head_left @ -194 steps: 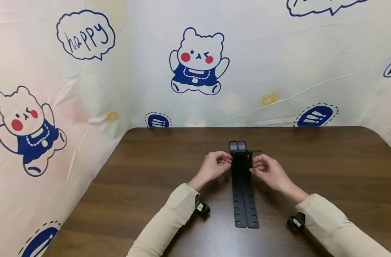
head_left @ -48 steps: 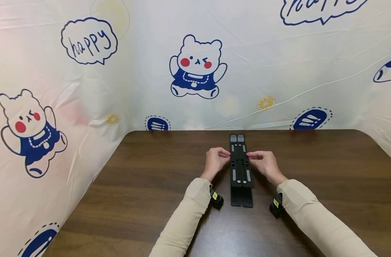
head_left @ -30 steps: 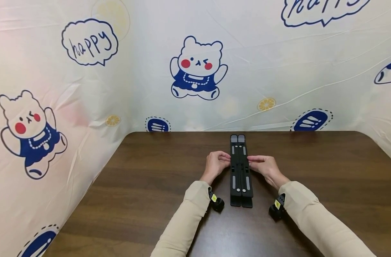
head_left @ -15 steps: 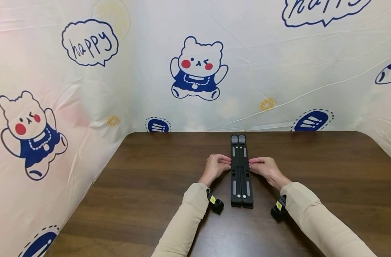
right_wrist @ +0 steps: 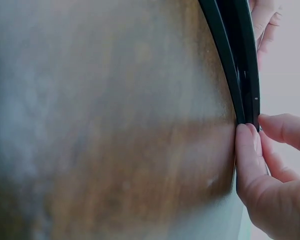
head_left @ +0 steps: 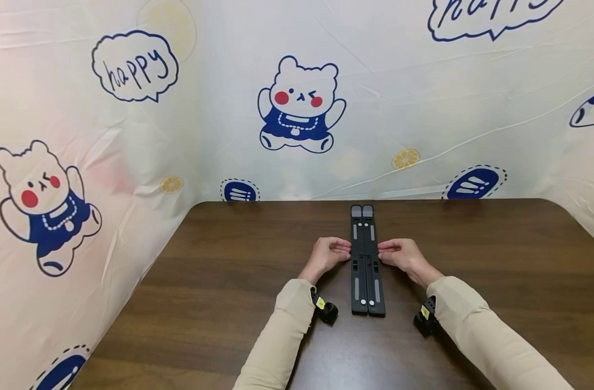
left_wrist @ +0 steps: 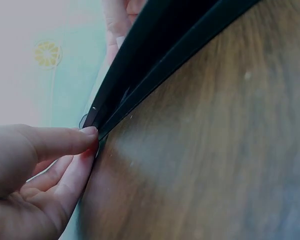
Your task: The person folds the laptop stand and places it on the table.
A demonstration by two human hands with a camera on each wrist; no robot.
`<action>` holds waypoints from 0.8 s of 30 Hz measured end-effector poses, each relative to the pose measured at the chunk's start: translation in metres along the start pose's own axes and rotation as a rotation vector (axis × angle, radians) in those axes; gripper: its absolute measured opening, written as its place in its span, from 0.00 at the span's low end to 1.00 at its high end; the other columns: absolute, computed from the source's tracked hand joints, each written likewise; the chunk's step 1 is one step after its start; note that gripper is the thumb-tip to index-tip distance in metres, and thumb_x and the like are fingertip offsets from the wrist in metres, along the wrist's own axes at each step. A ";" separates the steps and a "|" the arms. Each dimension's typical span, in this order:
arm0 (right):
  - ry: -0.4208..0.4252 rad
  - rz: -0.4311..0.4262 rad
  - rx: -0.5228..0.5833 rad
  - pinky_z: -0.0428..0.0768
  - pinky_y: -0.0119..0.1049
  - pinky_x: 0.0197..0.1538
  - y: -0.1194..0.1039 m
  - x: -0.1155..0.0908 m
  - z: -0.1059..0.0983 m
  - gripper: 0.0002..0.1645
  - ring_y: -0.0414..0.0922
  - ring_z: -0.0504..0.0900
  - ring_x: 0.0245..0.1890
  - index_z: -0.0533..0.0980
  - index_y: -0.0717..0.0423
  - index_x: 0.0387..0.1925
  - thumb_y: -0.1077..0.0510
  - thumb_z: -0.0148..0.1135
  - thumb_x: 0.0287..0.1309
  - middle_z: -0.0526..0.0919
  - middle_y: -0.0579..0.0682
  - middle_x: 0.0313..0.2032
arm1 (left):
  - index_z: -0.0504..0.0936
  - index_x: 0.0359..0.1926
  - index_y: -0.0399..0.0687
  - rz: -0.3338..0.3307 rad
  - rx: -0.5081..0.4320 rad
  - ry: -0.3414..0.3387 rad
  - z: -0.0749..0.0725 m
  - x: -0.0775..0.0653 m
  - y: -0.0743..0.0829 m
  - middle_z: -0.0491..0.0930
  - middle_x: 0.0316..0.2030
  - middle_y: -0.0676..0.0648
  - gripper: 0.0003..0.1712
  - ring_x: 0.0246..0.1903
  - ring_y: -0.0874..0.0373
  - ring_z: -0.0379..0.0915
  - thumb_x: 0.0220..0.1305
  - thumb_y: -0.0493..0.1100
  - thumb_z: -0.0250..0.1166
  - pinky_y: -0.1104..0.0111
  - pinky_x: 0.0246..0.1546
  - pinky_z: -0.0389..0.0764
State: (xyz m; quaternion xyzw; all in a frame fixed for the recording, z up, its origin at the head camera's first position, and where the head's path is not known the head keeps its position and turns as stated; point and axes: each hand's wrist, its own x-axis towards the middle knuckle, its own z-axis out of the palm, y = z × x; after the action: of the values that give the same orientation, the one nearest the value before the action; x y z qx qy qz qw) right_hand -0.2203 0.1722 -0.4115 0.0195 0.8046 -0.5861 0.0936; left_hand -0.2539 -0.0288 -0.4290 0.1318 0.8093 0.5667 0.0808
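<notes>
A black folding laptop stand [head_left: 359, 244] lies lengthwise on the table, folded into two long bars side by side. Grey pads and silvery rivets show along its top. From the left side, my left hand [head_left: 328, 254] pinches its edge between thumb and fingers; in the left wrist view the left thumb [left_wrist: 65, 141] presses right at the edge. My right hand [head_left: 404, 255] does likewise from the right, its fingertips [right_wrist: 247, 140] against the lower layer in the right wrist view. Both wrist views show a narrow dark wedge between the stand's upper and lower layers.
The brown wooden table [head_left: 219, 303] has a back edge close behind the stand's far end. A pale cloth backdrop [head_left: 219, 108] with cartoon bears rises behind and to the left. Black wrist cameras [head_left: 326, 311] hang under both sleeves.
The stand's upper layer, lifted and foreshortened before, has come down over the lower layer toward the near end. Both hands have shifted slightly nearer along its sides, keeping their pinch.
</notes>
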 end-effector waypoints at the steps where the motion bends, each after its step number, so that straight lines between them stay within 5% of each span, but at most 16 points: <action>1: 0.001 0.001 -0.010 0.78 0.35 0.40 0.000 0.000 0.000 0.17 0.45 0.79 0.36 0.71 0.75 0.45 0.70 0.57 0.51 0.78 0.64 0.40 | 0.80 0.36 0.31 -0.022 -0.001 -0.009 0.000 0.000 0.003 0.81 0.32 0.40 0.12 0.32 0.54 0.79 0.47 0.27 0.65 0.72 0.33 0.77; 17: -0.007 -0.017 -0.072 0.77 0.36 0.41 0.001 -0.001 0.001 0.15 0.45 0.78 0.35 0.70 0.73 0.44 0.69 0.55 0.54 0.78 0.63 0.39 | 0.79 0.38 0.34 -0.022 0.013 -0.021 0.001 -0.002 -0.001 0.80 0.33 0.42 0.10 0.33 0.56 0.77 0.53 0.32 0.62 0.72 0.34 0.76; 24: 0.024 -0.143 -0.345 0.77 0.41 0.38 -0.003 -0.004 0.003 0.15 0.49 0.77 0.34 0.71 0.71 0.44 0.66 0.53 0.54 0.78 0.61 0.36 | 0.77 0.43 0.35 -0.032 0.126 -0.005 0.002 -0.005 0.007 0.79 0.36 0.43 0.14 0.36 0.56 0.75 0.57 0.39 0.60 0.70 0.36 0.75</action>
State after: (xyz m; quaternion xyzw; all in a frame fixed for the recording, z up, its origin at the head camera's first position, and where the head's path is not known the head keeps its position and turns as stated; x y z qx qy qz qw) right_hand -0.2161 0.1686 -0.4090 -0.0469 0.8937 -0.4441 0.0440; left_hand -0.2474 -0.0263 -0.4229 0.1252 0.8452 0.5129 0.0834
